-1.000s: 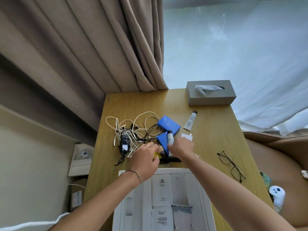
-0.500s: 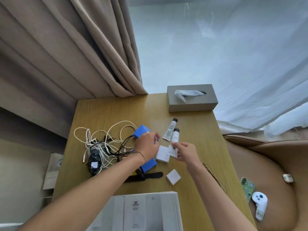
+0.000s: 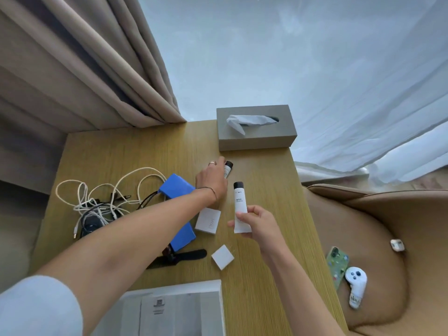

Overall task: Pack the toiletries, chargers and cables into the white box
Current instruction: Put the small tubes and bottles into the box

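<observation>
i see my left hand (image 3: 210, 180) wearing a ring (image 3: 212, 163) on one finger and a thin bracelet (image 3: 211, 190) at the wrist, with a pale blue sleeve (image 3: 36, 306) up the arm. my right hand (image 3: 260, 226) is bare.

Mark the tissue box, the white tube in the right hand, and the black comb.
tissue box (image 3: 257, 139), head view, front wall.
white tube (image 3: 240, 204), head view, mid body.
black comb (image 3: 189, 255), head view, handle.

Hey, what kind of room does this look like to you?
Probably a hotel room or a bedroom. A small wooden desk stands by a window with heavy beige curtains and white sheers; on it are a grey tissue box and small toiletry tubes.
</observation>
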`<state>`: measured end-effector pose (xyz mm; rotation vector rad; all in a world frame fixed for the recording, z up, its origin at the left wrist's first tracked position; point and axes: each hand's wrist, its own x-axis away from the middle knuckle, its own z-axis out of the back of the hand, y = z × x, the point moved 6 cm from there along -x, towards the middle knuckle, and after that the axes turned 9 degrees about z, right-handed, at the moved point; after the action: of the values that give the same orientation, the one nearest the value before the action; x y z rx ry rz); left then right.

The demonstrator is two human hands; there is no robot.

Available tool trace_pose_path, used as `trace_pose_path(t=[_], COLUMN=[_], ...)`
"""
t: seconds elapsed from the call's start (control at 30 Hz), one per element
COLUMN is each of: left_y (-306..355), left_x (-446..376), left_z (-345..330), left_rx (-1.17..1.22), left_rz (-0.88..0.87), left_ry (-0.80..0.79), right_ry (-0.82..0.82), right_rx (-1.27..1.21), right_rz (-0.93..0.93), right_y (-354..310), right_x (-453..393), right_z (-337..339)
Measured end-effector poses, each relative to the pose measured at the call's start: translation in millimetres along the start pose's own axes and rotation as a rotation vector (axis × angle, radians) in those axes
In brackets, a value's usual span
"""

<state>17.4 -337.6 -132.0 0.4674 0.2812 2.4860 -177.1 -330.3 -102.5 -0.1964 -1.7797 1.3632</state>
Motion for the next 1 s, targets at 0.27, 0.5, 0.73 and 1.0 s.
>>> trace_pose_path(t=[0.27, 0.5, 0.73, 1.0], left_y=[6.8, -17.6, -85.9, -162.3], left_x=[15.2, 68.8, 159.3, 268.8], left_z=[27.3, 86.9, 135.5, 131.3], left_rx=[0.114, 0.413, 0.692, 0.946], left_rz=[-0.103, -0.107, 0.034, 0.122], left_ry=[0.01, 0.042, 0.013, -0.113], right_ry=[-0.066, -0.236, -0.373, -0.258], right_rx=[-0.001, -0.002, 0.005, 0.151], right_rz=[0.083, 0.2, 0.257, 0.243], right_y=[-24.1, -43.2, -46.5, -15.9], right_x=[14.7, 52.0, 105.5, 163.1], right_z=[-9.9, -32.1, -78.3, -109.1])
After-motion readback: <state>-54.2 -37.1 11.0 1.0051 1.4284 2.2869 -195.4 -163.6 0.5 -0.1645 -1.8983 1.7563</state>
